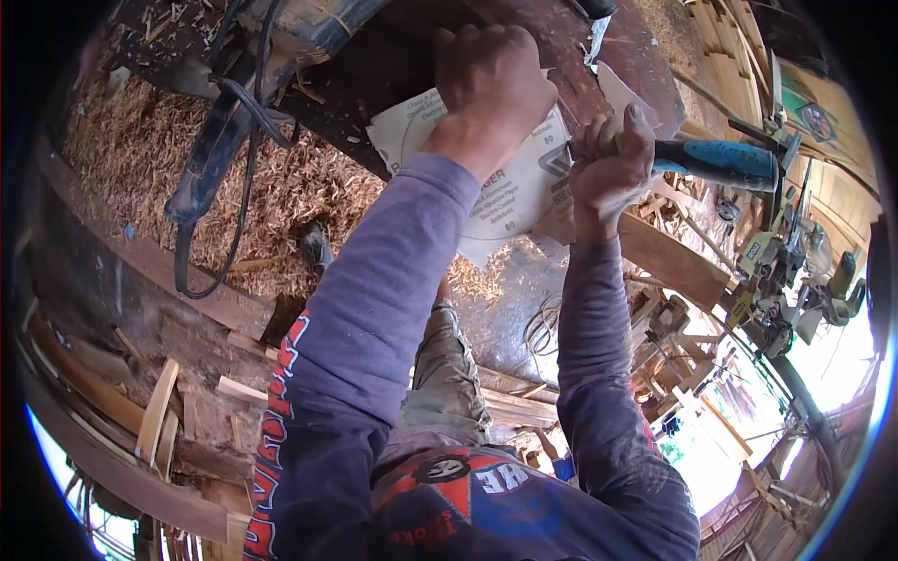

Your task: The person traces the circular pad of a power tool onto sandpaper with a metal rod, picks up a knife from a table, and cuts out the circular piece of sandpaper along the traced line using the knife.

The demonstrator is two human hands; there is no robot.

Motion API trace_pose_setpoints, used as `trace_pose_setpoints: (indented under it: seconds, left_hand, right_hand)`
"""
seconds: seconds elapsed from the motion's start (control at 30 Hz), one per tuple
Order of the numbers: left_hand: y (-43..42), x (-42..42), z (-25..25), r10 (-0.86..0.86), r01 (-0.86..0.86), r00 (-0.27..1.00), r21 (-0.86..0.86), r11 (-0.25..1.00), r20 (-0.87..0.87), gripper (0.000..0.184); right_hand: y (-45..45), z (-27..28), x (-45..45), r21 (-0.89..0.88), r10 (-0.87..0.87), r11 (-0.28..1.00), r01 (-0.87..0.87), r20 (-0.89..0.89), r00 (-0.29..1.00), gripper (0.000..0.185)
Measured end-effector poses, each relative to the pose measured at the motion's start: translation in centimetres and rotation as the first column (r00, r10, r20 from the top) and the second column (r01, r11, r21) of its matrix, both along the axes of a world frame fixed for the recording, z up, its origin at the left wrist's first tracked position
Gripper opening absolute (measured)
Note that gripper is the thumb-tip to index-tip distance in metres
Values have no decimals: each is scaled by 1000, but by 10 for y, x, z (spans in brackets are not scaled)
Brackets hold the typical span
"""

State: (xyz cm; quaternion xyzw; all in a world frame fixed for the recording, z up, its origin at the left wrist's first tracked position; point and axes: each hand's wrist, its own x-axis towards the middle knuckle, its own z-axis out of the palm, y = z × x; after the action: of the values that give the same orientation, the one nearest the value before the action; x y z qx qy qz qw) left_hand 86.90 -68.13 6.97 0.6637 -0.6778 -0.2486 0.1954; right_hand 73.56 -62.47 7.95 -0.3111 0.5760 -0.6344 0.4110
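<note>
One pale abrasive sheet (500, 198) bears dark print, including "80".

Dark curved edges, glare lower right

Woodwkg wkshop w/ flr shavings (299, 182), corded pwr tool (210, 159), loose boards (159, 411)

Corded power tool (203, 171); wood shavings (131, 192) heaped; loose planks (157, 411).
</note>
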Motion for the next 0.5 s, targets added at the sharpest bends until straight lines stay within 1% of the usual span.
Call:
trace_pose_setpoints:
  seconds: [0.07, 0.13, 0.17, 0.23, 0.27, 0.37, 0.5]
  left_hand:
    - [1, 2, 4, -2, 2, 1000, 25, 1000, 8, 26]
    - [0, 1, -2, 27, -27, 1000, 5, 1000, 11, 26]
    - [1, -3, -4, 48, -48, 999, -17, 999, 9, 27]
    - [4, -3, -4, 25, -25, 1000, -39, 999, -4, 27]
    - [4, -2, -3, 24, -24, 1000, -61, 998, -3, 27]
    - [5, -2, -5, 42, -42, 999, -92, 995, 6, 27]
    - [5, -4, -3, 37, -36, 999, -79, 996, 10, 26]
  right_hand:
    - [1, -2, 1, 14, -11, 1000, 11, 5, 1000, 48]
    - [4, -4, 0, -104, 45, 993, -46, -18, 999, 48]
    - [6, -4, -3, -101, 30, 994, -32, -27, 999, 48]
    - [4, 2, 4, -30, -32, 999, 32, -10, 999, 48]
    - [4, 0, 4, -13, -52, 999, 52, 39, 998, 48]
    - [9, 5, 8, -29, -59, 998, 59, 15, 998, 47]
    - [10, 5, 9, -18, -107, 994, 107, -7, 994, 45]
